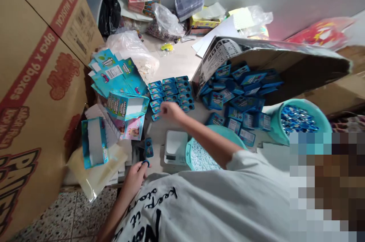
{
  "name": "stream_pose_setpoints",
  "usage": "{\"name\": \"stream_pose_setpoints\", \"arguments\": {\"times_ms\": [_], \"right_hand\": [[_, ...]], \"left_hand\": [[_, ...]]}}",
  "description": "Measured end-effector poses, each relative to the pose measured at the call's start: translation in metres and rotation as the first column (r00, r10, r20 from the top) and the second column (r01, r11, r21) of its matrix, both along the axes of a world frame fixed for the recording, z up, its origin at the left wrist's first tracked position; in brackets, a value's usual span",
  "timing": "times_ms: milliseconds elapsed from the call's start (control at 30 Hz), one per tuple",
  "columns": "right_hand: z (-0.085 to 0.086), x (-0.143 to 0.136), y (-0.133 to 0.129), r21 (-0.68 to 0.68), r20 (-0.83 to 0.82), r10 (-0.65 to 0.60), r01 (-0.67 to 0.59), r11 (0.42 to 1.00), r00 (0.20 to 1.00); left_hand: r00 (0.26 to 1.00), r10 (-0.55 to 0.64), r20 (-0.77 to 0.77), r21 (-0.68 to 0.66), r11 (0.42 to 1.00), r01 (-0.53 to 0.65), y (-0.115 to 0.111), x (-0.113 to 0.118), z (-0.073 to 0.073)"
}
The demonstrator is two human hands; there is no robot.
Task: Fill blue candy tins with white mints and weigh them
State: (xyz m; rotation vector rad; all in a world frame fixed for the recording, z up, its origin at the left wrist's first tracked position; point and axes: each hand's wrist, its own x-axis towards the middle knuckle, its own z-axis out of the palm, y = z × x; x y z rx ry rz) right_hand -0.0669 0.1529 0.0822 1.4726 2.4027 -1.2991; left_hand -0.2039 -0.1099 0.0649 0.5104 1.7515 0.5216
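My left hand (137,173) is at the table's front edge, fingers closed on a small round dark blue piece (145,162). Just above it lies a single small blue pack (148,147). My right hand (171,111) reaches across to the lower part of several rows of small blue packs (170,86). Its fingers are bent together, and whatever is between them is hidden. Beside my right forearm are a white scale (176,147) and a turquoise tub (189,154) of small pale pieces. Printed turquoise cartons (127,106) lie to the left.
A large cardboard box (25,67) stands on the left. To the right, a tipped carton (285,50) has many blue boxes (248,78) spilling from it, beside a turquoise bucket (278,122) of blue wrapped pieces. Plastic bags (131,50) lie toward the wall.
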Motion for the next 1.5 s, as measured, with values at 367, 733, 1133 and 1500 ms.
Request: {"name": "stream_pose_setpoints", "arguments": {"times_ms": [367,733,1133,1500], "right_hand": [[-0.042,0.025,-0.161,-0.451,-0.544,-0.126,-0.162,0.878,0.830],[-0.050,0.046,0.023,0.053,-0.205,-0.270,0.286,0.957,0.941],[-0.070,0.035,0.112,0.194,0.272,-0.104,0.052,0.980,0.957],[-0.080,0.038,0.130,0.177,0.319,-0.041,-0.016,0.984,0.947]], "left_hand": [[0.951,-0.257,-0.171,0.069,0.960,0.272,0.022,0.009,0.007],[0.917,-0.270,-0.294,0.140,0.937,0.321,0.018,0.002,0.010],[0.907,-0.257,-0.332,0.123,0.942,0.312,0.012,0.002,-0.002],[0.908,-0.262,-0.328,0.128,0.939,0.318,0.009,0.001,0.000]]}}
